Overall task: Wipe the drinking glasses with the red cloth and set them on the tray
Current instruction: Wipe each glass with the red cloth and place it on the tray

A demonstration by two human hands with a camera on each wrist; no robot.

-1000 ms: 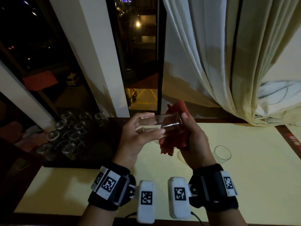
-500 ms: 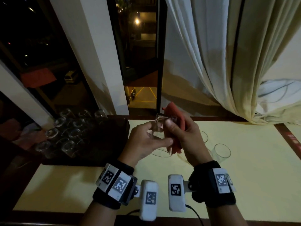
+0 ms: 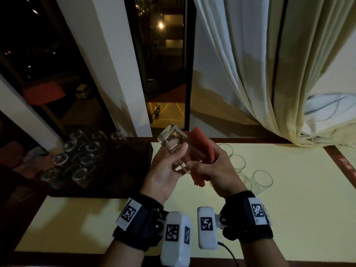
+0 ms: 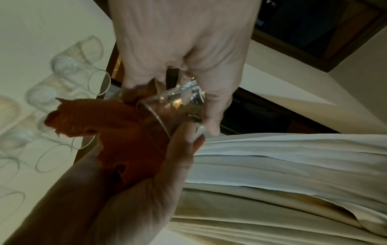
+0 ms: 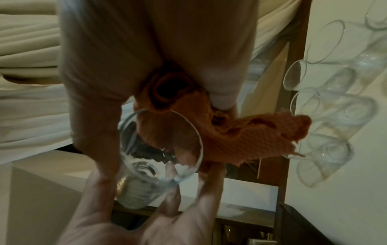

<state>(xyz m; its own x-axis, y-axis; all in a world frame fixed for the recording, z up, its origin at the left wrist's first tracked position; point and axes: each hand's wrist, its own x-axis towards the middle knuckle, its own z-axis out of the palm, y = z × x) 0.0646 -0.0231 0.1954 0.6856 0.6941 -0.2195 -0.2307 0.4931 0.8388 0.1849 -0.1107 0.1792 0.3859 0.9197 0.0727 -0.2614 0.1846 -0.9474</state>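
While tilted, glass (image 3: 174, 146) gripped, red cloth (image 3: 200, 149) against it

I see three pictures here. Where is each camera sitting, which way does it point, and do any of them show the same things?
Head: worn on the head, looking forward and down over the cream table toward the window; both forearms, the left hand and the right hand show.
Left wrist: looks along the left hand at the clear drinking glass.
Right wrist: looks along the right hand at the red cloth.
Shared: both wrist views show both hands, glass and cloth, plus the empty glasses on the table.
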